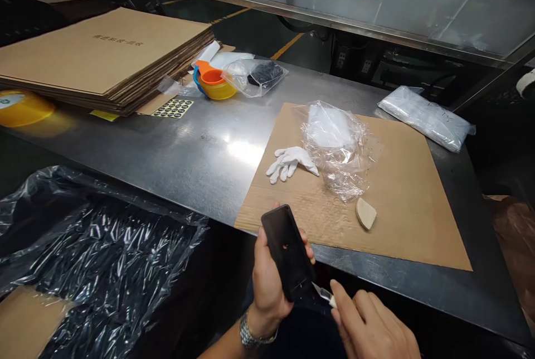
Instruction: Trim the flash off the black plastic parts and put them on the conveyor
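My left hand [267, 281] is wrapped round a black, shallow, tray-like case [288, 247], its hollow side facing up and a small hole in its floor. In my right hand [371, 320] is a craft knife [324, 293], pinched by its pale handle. The knife's tip is at the lower right corner of the case; whether it touches cannot be told. Beyond my hands, a white glove [292, 163] and a beige wedge-shaped pad [366, 214] lie on a flat cardboard sheet [409, 197]. Near the glove sits a crumpled clear plastic bag [340, 153] with white material inside.
A stack of flat cardboard [104, 52] covers the metal table's [188, 164] left end, near yellow tape [25, 108]. A tape dispenser [215, 80] and a bag with a black item [265, 73] stand behind. A plastic-wrapped pack [426, 116] lies right; black plastic sheeting [108, 253] lies lower left.
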`<act>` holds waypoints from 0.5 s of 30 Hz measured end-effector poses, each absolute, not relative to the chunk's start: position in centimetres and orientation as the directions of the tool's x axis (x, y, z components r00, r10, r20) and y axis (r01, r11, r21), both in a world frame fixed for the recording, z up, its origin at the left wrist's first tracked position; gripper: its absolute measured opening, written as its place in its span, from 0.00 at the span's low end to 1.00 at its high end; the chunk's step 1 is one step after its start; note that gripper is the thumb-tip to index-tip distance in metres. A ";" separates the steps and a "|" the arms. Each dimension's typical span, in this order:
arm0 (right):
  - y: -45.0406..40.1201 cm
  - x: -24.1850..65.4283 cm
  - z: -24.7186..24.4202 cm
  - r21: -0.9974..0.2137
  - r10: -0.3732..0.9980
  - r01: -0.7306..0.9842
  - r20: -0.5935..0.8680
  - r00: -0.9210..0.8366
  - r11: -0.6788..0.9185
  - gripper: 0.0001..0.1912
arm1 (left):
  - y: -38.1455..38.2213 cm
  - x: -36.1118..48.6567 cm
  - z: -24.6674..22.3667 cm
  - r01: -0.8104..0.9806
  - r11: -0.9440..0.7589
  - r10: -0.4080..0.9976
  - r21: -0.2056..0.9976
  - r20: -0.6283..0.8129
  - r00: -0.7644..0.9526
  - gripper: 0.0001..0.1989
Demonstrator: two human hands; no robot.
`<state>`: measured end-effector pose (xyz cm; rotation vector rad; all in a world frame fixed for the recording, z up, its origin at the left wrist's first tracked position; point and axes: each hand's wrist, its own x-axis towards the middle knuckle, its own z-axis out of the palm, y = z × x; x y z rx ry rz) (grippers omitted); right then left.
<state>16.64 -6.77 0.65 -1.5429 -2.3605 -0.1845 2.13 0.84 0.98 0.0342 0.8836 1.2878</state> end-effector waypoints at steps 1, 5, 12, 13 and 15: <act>-6.8 16.5 0.7 -0.058 0.875 0.915 0.323 -0.361 0.399 0.15 | 0.8 2.1 1.0 -0.809 0.324 0.838 0.491 -0.546 0.005 0.23; -6.9 16.1 0.9 -0.031 0.881 0.924 0.312 -0.354 0.382 0.15 | 0.6 2.1 1.0 -0.804 0.297 0.853 0.515 -0.521 -0.019 0.24; -6.8 16.4 1.1 0.000 0.870 0.917 0.315 -0.380 0.400 0.13 | 0.6 2.2 1.0 -0.792 0.302 0.857 0.530 -0.516 -0.018 0.26; -6.8 16.4 1.1 -0.008 0.871 0.916 0.311 -0.380 0.402 0.14 | 0.5 2.2 1.0 -0.791 0.302 0.856 0.532 -0.517 -0.021 0.26; -6.7 16.6 0.9 -0.021 0.869 0.910 0.310 -0.387 0.413 0.15 | 0.4 2.2 0.9 -0.785 0.288 0.861 0.549 -0.507 -0.038 0.26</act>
